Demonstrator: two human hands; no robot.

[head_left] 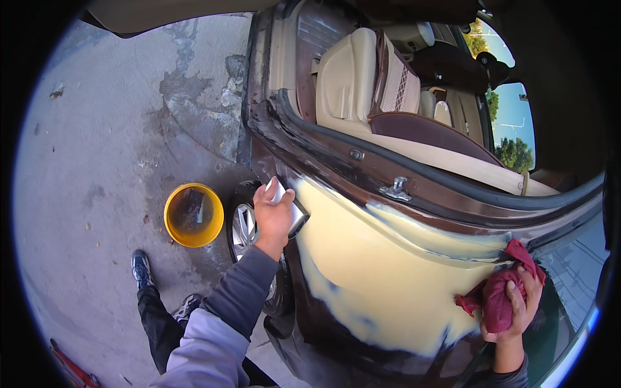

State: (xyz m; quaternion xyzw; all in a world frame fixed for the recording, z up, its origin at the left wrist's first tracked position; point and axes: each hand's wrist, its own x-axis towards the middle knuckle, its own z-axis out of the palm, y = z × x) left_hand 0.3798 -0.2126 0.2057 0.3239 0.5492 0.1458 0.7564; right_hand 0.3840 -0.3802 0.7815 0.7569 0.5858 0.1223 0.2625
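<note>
My left hand (273,216) is closed around a white sanding block (297,215) with a dark edge. It rests at the left end of a car's rear side panel (369,271), near the wheel arch. Pale yellow filler covers much of this dark brown panel, with smeared, bluish-grey borders. My right hand (517,304) grips a bunched red cloth (497,299) at the right end of the filler, by the rear window glass. Part of the cloth sticks up above the fingers, and its underside is hidden.
A yellow bucket (221,216) with dark contents stands on the concrete floor beside the wheel (243,223). The car's door opening shows a beige seat (349,81) and a metal latch striker (396,189) on the frame. A red tool (72,366) lies at lower left.
</note>
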